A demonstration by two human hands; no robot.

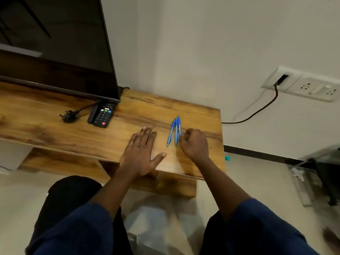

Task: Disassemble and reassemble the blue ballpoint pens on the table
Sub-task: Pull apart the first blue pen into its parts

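Three blue pens (175, 131) lie side by side on the wooden bench (73, 126). The left hand (140, 153) rests flat beside them, fingers straight. The right hand (194, 143) is curled against the rightmost pen's near end; I cannot tell whether it grips.

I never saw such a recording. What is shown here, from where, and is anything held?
No machine: a person works with bare hands. A camera on the person's head took this one picture, looking down. On the brown wooden table lie three blue plastic ballpoint pens, a black remote control and a black plug, near a dark television screen. The left hand rests flat and open. The right hand is curled beside the rightmost pen; whether it grips it is unclear.
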